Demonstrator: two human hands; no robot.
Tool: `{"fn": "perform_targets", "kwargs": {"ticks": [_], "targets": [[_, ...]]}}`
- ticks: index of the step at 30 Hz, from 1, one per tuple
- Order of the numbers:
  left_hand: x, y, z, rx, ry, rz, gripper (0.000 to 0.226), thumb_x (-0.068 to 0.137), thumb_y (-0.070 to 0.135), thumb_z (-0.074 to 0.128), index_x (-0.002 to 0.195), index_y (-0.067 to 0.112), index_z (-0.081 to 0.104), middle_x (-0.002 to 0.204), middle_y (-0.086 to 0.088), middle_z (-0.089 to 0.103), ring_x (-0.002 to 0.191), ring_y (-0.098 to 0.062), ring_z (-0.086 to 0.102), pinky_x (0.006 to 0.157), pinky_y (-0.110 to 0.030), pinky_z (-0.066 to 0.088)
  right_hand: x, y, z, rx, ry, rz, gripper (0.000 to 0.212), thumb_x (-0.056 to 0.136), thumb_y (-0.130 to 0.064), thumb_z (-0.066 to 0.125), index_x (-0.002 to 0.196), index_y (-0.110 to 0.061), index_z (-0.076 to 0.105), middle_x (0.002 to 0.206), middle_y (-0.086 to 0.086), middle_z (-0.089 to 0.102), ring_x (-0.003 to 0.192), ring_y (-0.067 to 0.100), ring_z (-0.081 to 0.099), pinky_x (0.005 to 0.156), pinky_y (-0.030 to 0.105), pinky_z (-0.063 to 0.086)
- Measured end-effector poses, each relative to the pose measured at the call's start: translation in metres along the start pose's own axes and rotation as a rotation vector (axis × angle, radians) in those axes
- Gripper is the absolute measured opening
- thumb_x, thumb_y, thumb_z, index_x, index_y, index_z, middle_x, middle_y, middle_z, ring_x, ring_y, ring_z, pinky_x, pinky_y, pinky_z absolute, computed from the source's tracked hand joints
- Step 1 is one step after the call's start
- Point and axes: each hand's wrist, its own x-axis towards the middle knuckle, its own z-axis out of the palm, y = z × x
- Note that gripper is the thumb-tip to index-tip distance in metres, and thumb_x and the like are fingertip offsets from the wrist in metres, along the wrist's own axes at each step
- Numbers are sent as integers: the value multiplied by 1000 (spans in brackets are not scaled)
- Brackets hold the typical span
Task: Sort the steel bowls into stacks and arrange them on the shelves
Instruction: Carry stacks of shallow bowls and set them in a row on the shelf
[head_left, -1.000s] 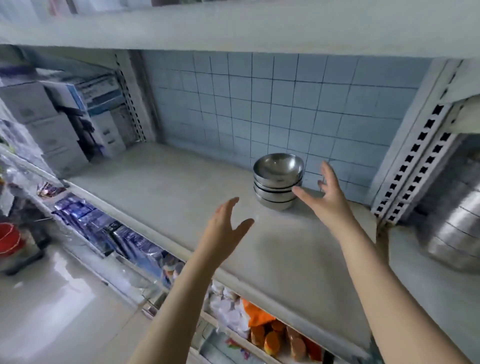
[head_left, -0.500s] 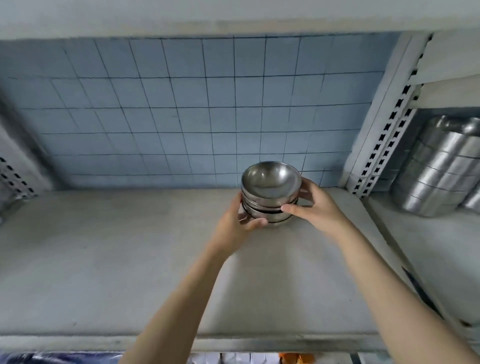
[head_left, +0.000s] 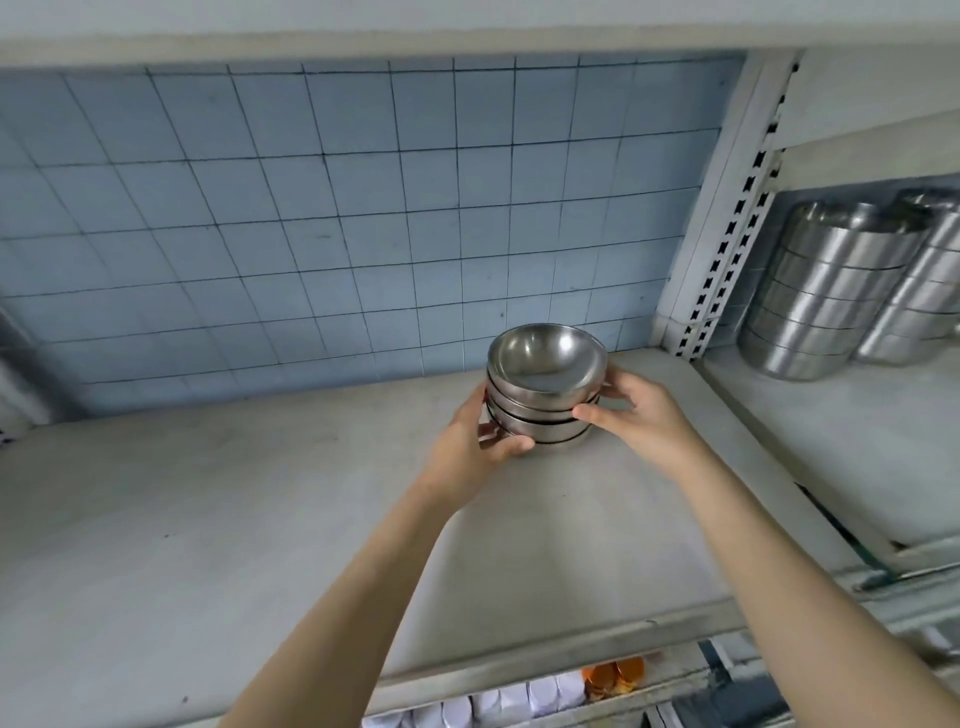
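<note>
Stack of steel bowls (head_left: 545, 400) at the far right part of the shelf (head_left: 208, 519), just short of the tiled wall (head_left: 311, 234); several bowls nested, mouths up, polished interior of the top bowl in plain view; base of the stack at shelf level, contact with the board not determinable.

Left hand (head_left: 475, 449) curled round the left side of the stack; thumb pressed against the near lower edge, fingers wrapped toward the far side; grip closed on the bowls.

Right hand (head_left: 641, 415) clasping the right side; thumb laid on the near flank at mid-height, fingers curved round the far side below the top rim; grip likewise closed on the bowls.

Both forearms bare, extended from the near edge and converging on the stack.

Right of the stack: slotted upright (head_left: 727, 234), white, with columns of black slots; beyond it, neighbouring shelf (head_left: 831, 441) carrying two tall columns of steel containers (head_left: 826, 296), side by side, well apart from the bowls.

Overhead: underside of the upper board (head_left: 467, 26).

Below the near shelf lip: white packets (head_left: 498, 701) in a row; orange items (head_left: 613, 675) just right of them, too blurred to identify.
</note>
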Motion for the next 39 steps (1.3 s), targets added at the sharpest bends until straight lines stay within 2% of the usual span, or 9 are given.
{"fn": "perform_targets", "kwargs": {"ticks": [8, 15, 25, 27, 29, 31, 34, 36, 39], "targets": [[2, -2, -1, -12, -34, 4, 61, 84, 21, 75, 122, 43, 34, 108, 37, 45, 90, 9, 52, 69, 3, 41, 1, -5, -2, -48, -13, 21, 25, 81, -25, 80, 102, -32, 69, 100, -20, 75, 102, -6, 65, 94, 18, 44], [5, -4, -2, 28, -50, 31, 51, 86, 17, 74, 120, 36, 42, 106, 28, 52, 90, 10, 55, 71, 3, 40, 2, -7, -5, -67, -79, 47, 23, 86, -19, 76, 102, -34, 68, 94, -31, 72, 96, -12, 64, 86, 8, 43], [9, -6, -4, 80, -50, 21, 56, 84, 22, 75, 130, 29, 45, 112, 25, 52, 100, 11, 53, 81, -1, 44, 5, -15, -13, -105, -129, 35, 15, 87, -20, 74, 95, -32, 69, 91, -27, 71, 90, -10, 65, 88, 16, 43], [10, -6, -5, 82, -74, 7, 58, 84, 23, 75, 132, 31, 43, 115, 23, 54, 104, 8, 54, 81, -1, 44, 6, -16, -15, -96, -152, 49, 23, 85, -24, 76, 106, -31, 69, 100, -28, 70, 98, -9, 64, 94, 22, 44], [10, -5, -6, 51, -107, -15, 64, 83, 25, 76, 136, 30, 40, 119, 25, 54, 111, 4, 55, 80, 1, 42, 7, -19, -19, -67, -152, 71, 73, 74, -38, 80, 141, -28, 53, 129, -27, 60, 116, -4, 60, 104, 23, 41], [9, -5, -6, -11, -135, -24, 82, 80, 30, 79, 146, 30, 30, 130, 22, 53, 119, 1, 53, 92, -6, 43, 10, -23, -20, 12, -142, 112, 109, 60, -47, 82, 155, -25, 32, 146, -18, 47, 124, 3, 56, 108, 25, 39], [7, -4, -2, -89, -113, -13, 101, 81, 28, 79, 154, 35, 10, 142, 22, 45, 124, 0, 53, 101, -17, 43, 13, -24, -19, 108, -165, 108, 96, 69, -28, 83, 153, -24, 36, 141, -9, 56, 112, 0, 64, 102, 23, 48], [7, -3, 2, -106, -90, 6, 98, 84, 20, 76, 154, 38, 10, 134, 31, 47, 118, 5, 55, 94, -9, 44, 14, -23, -16, 148, -164, 103, 82, 81, -9, 76, 152, -24, 37, 132, -11, 60, 103, -2, 68, 94, 22, 53], [8, -4, 5, -116, -71, 30, 96, 83, 18, 76, 153, 39, 13, 134, 29, 48, 118, 3, 56, 94, -10, 45, 14, -16, -14, 194, -149, 115, 77, 86, -2, 70, 152, -24, 36, 130, -10, 60, 102, -5, 67, 91, 23, 55]]}}
